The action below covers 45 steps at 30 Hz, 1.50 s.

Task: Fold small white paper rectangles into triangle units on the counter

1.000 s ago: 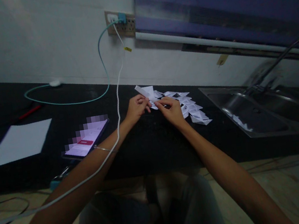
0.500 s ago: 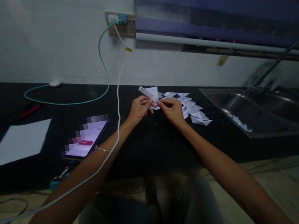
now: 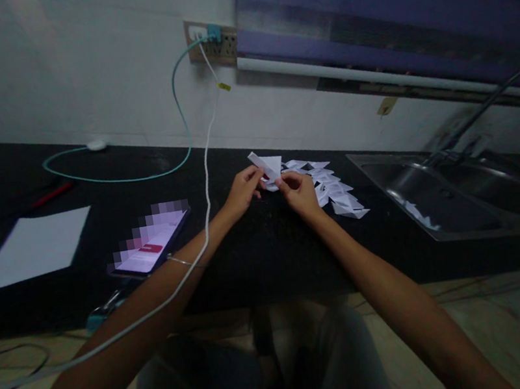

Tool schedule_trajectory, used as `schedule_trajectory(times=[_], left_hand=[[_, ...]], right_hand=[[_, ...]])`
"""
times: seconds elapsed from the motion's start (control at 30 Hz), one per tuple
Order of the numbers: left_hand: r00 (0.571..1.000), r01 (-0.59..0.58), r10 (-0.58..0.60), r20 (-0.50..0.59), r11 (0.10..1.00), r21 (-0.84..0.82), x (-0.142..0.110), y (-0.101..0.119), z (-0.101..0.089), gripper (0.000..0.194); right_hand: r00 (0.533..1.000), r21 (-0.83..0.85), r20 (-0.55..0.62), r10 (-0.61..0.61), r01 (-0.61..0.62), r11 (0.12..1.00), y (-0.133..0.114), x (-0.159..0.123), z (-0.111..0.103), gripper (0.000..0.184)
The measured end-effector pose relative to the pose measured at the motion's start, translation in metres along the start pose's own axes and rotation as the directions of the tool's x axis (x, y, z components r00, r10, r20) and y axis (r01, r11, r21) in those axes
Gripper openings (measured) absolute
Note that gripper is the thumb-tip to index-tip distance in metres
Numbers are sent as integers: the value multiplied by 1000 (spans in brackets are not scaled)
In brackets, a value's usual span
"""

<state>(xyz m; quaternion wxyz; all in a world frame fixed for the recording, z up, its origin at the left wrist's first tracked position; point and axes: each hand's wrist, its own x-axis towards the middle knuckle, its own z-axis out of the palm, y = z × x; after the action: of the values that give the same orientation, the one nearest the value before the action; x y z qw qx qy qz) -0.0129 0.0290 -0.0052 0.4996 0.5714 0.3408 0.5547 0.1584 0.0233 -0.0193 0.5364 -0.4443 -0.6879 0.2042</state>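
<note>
Between my two hands is a piece of folded white paper (image 3: 272, 165), its upper left part standing up as a narrow flap. My left hand (image 3: 243, 190) pinches it from the left side. At its lower right corner, the thumb and forefinger of my right hand (image 3: 300, 192) close on the edge. Just right of and behind my right hand, several folded white paper pieces (image 3: 335, 186) lie clustered on the black counter (image 3: 269, 252). My fingers hide the lower part of the held paper.
On the left lie a white sheet (image 3: 34, 248) and a lit phone (image 3: 152, 244). A white cable (image 3: 207, 189) hangs from the wall socket (image 3: 216, 43) across my left forearm. A teal cable (image 3: 124, 180) loops behind. The steel sink (image 3: 432, 193) is at the right.
The folded paper has shifted slightly right and its flap has turned a little. My left hand has moved right with it, while my right hand stays close to its lower corner.
</note>
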Motion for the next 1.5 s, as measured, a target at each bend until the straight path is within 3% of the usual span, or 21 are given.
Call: schedule_trajectory(times=[0.13, 0.2, 0.3, 0.37, 0.5, 0.67, 0.87, 1.0, 1.23, 1.37, 1.5], left_hand=[[997, 40, -49, -66, 991, -129, 2, 2, 9, 7], [993, 33, -48, -104, 989, -142, 3, 2, 11, 5], [990, 15, -28, -137, 996, -93, 3, 2, 8, 20], [993, 28, -34, -116, 998, -53, 3, 2, 4, 24], [997, 75, -75, 0, 997, -6, 3, -3, -1, 23], [972, 67, -76, 220, 997, 47, 3, -17, -3, 27], [923, -23, -47, 383, 984, 176, 3, -25, -7, 36], [899, -107, 3, 438, 971, 213, 2, -24, -9, 41], [874, -262, 83, 478, 910, 320, 0, -22, -9, 37], [838, -284, 52, 544, 891, 353, -5, -13, -8, 41], [865, -245, 22, 502, 891, 383, -3, -8, -9, 45]], right_hand=[[989, -202, -4, -150, 146, 968, -7, -6, 3, 25], [979, -205, 97, -180, 196, 959, -11, -9, 5, 23], [950, -160, 255, -179, 224, 961, -16, -10, 5, 25], [956, -99, 263, -132, 163, 982, -16, -7, 3, 26], [985, 137, 146, 88, -108, 985, -9, 1, -7, 25], [939, 407, 172, 297, -342, 847, -5, 6, -14, 26], [887, 459, 279, 368, -460, 760, -11, 4, -14, 39], [896, 402, 306, 322, -429, 809, -10, 4, -17, 40], [922, 254, 283, 266, -339, 906, -5, 5, -23, 25], [933, 207, 264, 245, -303, 930, 0, 6, -26, 16], [958, 162, 229, 174, -214, 963, 5, 8, -27, 11]])
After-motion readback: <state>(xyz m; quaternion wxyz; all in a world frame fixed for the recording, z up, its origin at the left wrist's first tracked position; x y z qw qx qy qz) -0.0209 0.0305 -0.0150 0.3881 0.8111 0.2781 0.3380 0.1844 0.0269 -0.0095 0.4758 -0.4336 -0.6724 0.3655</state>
